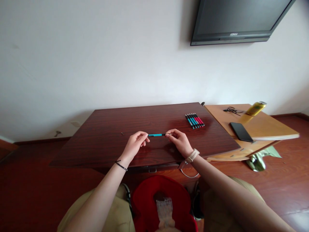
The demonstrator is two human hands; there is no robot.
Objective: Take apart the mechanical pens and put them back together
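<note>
A blue pen (156, 135) with a dark grip section is held level between my two hands, above the dark wooden table (135, 119). My left hand (138, 142) pinches its blue end between thumb and fingers. At the dark end, my right hand (178, 140) is closed on the pen, and its fingers hide the tip. To the right, farther back on the table, several pens (194, 120) lie side by side in a row, some blue and some red. A tiny dark piece (122, 133) rests on the tabletop left of my left hand; I cannot tell what it is.
A lighter wooden table (270, 124) adjoins on the right, bearing a black phone (240, 132), a dark cable (232, 111) and a yellow can (256, 108). Below me is a red seat (142, 196) with a clear plastic bag (164, 209). A television (241, 19) hangs on the wall.
</note>
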